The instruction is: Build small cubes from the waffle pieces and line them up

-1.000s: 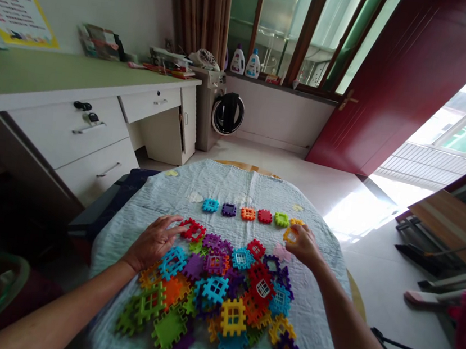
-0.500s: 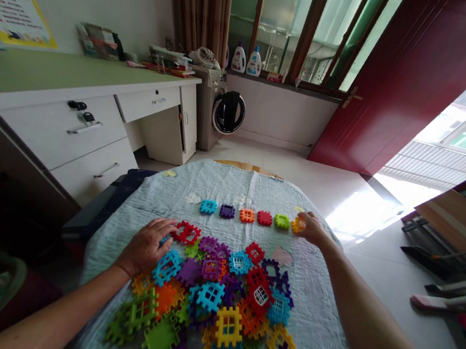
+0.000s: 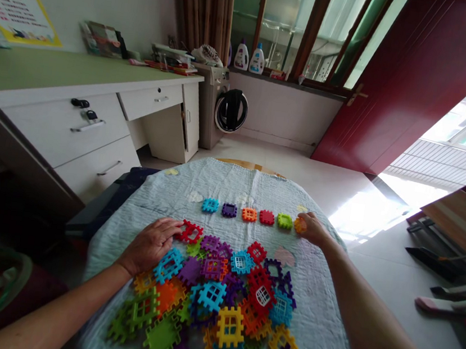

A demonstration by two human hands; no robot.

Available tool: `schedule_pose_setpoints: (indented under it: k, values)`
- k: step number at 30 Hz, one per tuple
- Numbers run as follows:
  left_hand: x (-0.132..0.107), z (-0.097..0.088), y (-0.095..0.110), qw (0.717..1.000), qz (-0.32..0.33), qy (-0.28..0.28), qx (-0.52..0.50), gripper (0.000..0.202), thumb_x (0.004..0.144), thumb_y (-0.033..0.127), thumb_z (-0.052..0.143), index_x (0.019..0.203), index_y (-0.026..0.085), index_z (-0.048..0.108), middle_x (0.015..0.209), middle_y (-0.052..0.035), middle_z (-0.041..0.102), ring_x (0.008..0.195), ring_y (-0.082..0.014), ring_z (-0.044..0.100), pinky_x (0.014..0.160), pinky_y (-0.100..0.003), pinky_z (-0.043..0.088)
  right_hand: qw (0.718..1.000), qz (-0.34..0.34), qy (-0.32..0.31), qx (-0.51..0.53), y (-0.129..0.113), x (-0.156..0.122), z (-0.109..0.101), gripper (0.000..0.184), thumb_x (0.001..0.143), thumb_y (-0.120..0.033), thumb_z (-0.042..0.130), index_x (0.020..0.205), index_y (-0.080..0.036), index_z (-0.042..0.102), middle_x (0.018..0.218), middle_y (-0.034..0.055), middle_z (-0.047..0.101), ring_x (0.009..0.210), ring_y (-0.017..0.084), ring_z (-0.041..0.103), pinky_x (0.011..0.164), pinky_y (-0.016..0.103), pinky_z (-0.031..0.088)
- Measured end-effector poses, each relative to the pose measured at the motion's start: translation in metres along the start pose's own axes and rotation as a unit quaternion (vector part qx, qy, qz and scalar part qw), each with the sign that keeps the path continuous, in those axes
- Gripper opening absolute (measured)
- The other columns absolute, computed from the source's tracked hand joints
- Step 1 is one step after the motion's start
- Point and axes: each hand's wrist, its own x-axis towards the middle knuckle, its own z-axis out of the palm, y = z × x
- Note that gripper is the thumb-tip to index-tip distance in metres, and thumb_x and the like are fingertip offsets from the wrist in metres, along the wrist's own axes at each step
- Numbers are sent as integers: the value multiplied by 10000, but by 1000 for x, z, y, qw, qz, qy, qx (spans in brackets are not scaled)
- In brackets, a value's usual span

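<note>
My right hand (image 3: 312, 228) pinches a yellow-orange toothed square block (image 3: 300, 225) at the right end of a row. Leftward along that row lie a lime green block (image 3: 284, 221), a red one (image 3: 267, 217), an orange one (image 3: 249, 214), a dark purple one (image 3: 229, 210) and a blue one (image 3: 210, 205). Lying palm down, my left hand (image 3: 151, 246) has its fingers stretched out at the pile's upper left, fingertips at the edge of a red window-shaped block (image 3: 190, 231). Its palm side is hidden. Mixed-colour blocks overlap in the pile, including a yellow frame block (image 3: 230, 327).
A pale blue cloth (image 3: 139, 208) covers the round table. To the left stands a white desk (image 3: 93, 140) with a green top; a washing machine (image 3: 214, 104) is behind it. A red door (image 3: 381, 74) stands at the right, and a bin (image 3: 17, 289) at lower left.
My left hand's fingertips have shifted slightly right, against the red block, and the blue bit beside them is now covered. My right hand stays at the yellow-orange block. The view has shifted slightly.
</note>
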Motion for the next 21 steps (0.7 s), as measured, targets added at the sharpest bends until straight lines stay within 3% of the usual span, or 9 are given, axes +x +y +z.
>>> schedule_pose_setpoints:
  k: [8, 12, 15, 21]
  values:
    - [-1, 3, -2, 1000, -9, -8, 3, 350, 843, 176, 443, 1097, 225, 679, 1273, -45, 664, 1194, -227, 572, 1081, -433, 447, 1000, 0, -9, -8, 2, 2, 6, 572, 637, -162, 646, 1208, -179, 655, 1195, 149, 634, 1063, 295, 625, 926, 392, 483]
    - [-1, 1, 0, 1000, -7, -5, 4, 312, 851, 183, 449, 1069, 216, 670, 1237, -63, 667, 1183, -235, 571, 1077, -441, 440, 999, 1, 34, -13, -2, -5, -2, 717, 653, -226, 662, 1357, -171, 536, 1302, 169, 580, 1183, 329, 569, 1001, 443, 451]
    - [0, -1, 3, 1000, -9, -2, 3, 228, 868, 218, 473, 998, 218, 660, 1183, -70, 668, 1149, -239, 578, 1058, -434, 447, 997, 1, 82, -16, -6, -20, -9, 747, 708, -329, 655, 1413, -178, 463, 1377, 177, 517, 1268, 342, 501, 1066, 483, 402]
    - [1, -2, 5, 1000, -19, -2, 0, 163, 886, 292, 498, 915, 218, 641, 1092, -78, 649, 1074, -244, 587, 998, -422, 475, 995, -32, 85, 42, -28, -81, -19, 493, 781, -340, 607, 1263, -238, 575, 1276, 125, 579, 1203, 286, 554, 1032, 467, 451]
